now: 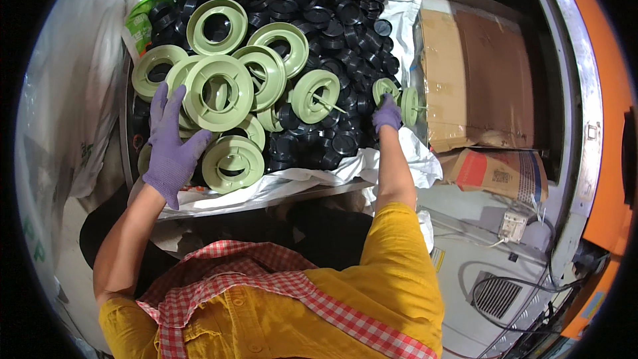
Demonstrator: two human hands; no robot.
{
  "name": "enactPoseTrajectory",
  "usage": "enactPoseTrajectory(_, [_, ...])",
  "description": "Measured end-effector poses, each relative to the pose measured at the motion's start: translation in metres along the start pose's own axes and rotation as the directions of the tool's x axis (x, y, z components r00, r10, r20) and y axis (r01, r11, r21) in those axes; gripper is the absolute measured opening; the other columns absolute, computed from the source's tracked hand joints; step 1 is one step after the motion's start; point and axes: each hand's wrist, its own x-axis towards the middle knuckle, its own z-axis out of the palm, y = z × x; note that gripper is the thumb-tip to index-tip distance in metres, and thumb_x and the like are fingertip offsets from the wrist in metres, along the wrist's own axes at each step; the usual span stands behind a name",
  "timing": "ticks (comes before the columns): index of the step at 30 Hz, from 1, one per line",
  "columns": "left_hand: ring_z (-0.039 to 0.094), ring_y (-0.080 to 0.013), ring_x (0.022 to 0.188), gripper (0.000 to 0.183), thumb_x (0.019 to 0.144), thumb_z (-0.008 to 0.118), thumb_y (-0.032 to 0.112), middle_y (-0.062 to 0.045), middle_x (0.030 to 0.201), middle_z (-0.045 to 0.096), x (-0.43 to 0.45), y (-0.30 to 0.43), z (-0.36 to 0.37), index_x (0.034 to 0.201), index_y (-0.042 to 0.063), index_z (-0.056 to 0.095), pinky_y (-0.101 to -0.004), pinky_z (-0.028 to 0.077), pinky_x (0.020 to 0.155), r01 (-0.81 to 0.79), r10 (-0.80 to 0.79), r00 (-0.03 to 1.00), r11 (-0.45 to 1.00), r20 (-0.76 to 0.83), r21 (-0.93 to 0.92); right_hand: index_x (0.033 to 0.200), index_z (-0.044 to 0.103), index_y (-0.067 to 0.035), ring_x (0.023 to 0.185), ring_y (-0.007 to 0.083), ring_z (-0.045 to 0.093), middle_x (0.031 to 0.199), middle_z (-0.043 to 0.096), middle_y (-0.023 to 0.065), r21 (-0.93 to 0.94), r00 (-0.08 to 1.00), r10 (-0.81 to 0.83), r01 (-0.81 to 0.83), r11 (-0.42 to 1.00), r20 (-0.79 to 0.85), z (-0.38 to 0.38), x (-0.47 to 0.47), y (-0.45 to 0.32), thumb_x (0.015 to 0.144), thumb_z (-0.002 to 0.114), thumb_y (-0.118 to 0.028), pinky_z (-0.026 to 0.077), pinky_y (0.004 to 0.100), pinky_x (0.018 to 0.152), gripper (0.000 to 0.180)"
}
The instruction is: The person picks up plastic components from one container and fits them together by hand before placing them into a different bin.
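Several pale green plastic rings (218, 93) lie heaped on many black ribbed plastic caps (344, 143) at the left and middle. My left hand (177, 147), in a purple knitted glove, rests at the left edge of the heap with fingers spread, against the rings. My right hand (387, 113), gloved alike, is at the right side of the caps, its fingers at a small green plastic part (385, 89); whether they grip it is hidden. Another green part with a thin stem (409, 106) is just right of that hand. A green ring with a stem (316, 96) lies between my hands.
A white woven sack (319, 175) lines the container around the caps. Right of it stand a cardboard box (491, 80), a brown paper bag (498, 172), a white power socket (513, 226) and black cables (518, 329), beside an orange machine frame (593, 109). Translucent plastic sheeting (75, 80) hangs at left.
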Motion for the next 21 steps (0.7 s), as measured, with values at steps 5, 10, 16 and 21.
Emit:
enactPoseTrajectory(5, [0.031,-0.0383,0.128,0.067,0.069,0.068,0.012,-0.025,0.139,0.027,0.002,0.013,-0.002,0.130,0.004,0.042,-0.0420,0.029,0.105,-0.133,0.131,0.981,0.991,-0.142,-0.004,0.113,0.052,-0.006,0.097,0.0385,0.058,0.101,0.060,0.0231,0.465,0.981,0.019,0.075,0.882,-0.194,0.008,-0.026,0.010,0.077,0.064,-0.017,0.045,0.0408,0.084,0.040])
enactPoseTrajectory(10, [0.058,-0.0156,0.095,0.033,0.086,0.057,0.006,-0.010,0.110,0.058,-0.015,0.022,0.004,0.119,0.001,0.052,-0.0255,0.047,0.085,0.211,-0.054,0.971,0.651,0.233,-0.729,0.107,0.050,-0.001,0.086,0.0244,0.055,0.094,0.057,0.0112,0.918,0.968,-0.108,0.248,0.308,-0.226,-0.120,-0.149,-0.075,0.079,0.061,-0.017,0.045,0.0338,0.079,0.034])
enactPoseTrajectory(16, [0.052,-0.0145,0.104,0.062,0.085,0.060,0.026,-0.007,0.114,0.052,-0.022,0.064,-0.013,0.136,0.006,0.032,-0.0295,0.045,0.088,0.402,0.049,0.905,0.219,0.422,-0.889,0.088,0.058,-0.001,0.086,0.0165,0.051,0.092,0.051,0.0062,0.965,0.727,-0.668,0.257,0.053,-0.158,-0.170,-0.292,-0.154,0.078,0.059,-0.013,0.043,0.0286,0.080,0.015])
enactPoseTrajectory(21, [0.062,-0.0126,0.086,0.053,0.082,0.064,0.022,-0.008,0.103,0.060,-0.026,0.043,-0.013,0.127,0.002,0.043,-0.0240,0.051,0.072,0.233,-0.037,0.970,0.449,0.242,-0.863,0.127,0.035,-0.005,0.113,0.0279,0.042,0.122,0.043,0.0144,0.932,0.788,-0.615,-0.199,-0.303,-0.032,-0.150,-0.296,-0.167,0.091,0.038,-0.038,0.032,0.0412,0.100,0.049])
